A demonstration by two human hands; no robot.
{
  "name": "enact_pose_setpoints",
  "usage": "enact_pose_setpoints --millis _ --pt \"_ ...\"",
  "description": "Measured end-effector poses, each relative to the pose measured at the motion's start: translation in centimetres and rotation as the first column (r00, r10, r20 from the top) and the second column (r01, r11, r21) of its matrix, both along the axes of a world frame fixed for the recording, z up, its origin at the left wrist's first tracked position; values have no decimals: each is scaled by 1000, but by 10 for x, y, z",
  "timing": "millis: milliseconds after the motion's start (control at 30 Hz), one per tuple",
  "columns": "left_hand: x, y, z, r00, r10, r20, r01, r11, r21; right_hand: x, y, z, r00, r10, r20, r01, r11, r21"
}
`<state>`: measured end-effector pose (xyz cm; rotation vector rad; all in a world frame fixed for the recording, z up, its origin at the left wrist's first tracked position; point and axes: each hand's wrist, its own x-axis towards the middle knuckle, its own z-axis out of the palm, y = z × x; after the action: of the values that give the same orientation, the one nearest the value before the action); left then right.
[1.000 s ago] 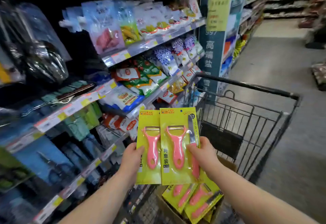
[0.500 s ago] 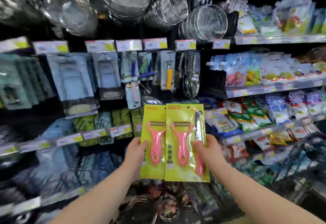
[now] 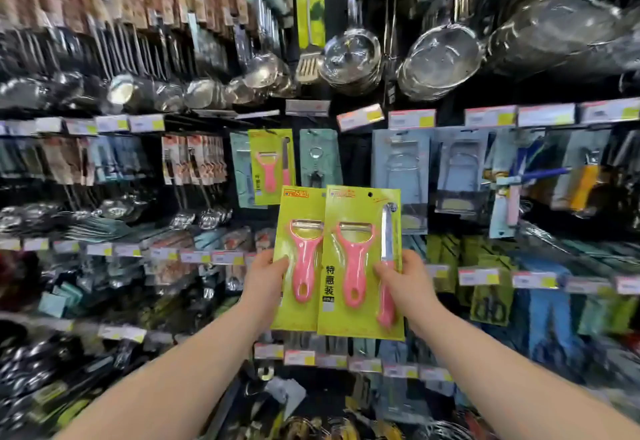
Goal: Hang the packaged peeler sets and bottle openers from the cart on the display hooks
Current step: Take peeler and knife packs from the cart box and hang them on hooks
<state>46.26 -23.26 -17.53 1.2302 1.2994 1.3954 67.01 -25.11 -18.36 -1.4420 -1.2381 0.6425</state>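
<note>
Now two yellow-green carded pink peeler sets (image 3: 360, 266) are pinched, overlapping.
One by the left hand (image 3: 266, 275), one by the right hand (image 3: 403, 278); a matching hung set (image 3: 272, 166) is partly covered.

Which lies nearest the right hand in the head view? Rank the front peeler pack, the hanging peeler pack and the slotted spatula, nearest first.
1. The front peeler pack: gripped at its right edge by the right hand.
2. The hanging peeler pack: on a hook, up and to the left.
3. The slotted spatula: higher still, among the top hanging utensils.
</note>
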Motion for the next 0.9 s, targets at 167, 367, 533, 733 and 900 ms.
enact_pose_setpoints --millis 167,367,533,733,900 --pt "-82 14 0 996 73 53 -74 997 19 -81 33 2 995 94 19 -94 996 3" --pt "-125 55 -1 980 134 148 -136 991 7 -127 86 10 989 130 77 -133 991 34" --pt "-139 107 17 973 171 157 -181 982 54 -145 150 31 985 138 100 -149 982 113" --pt "-153 175 42 966 232 111 -246 960 132 -162 229 62 970 221 98 -234 961 150" --pt "-163 219 36 949 306 70 -313 940 133 -166 282 75 963 248 108 -264 947 181"
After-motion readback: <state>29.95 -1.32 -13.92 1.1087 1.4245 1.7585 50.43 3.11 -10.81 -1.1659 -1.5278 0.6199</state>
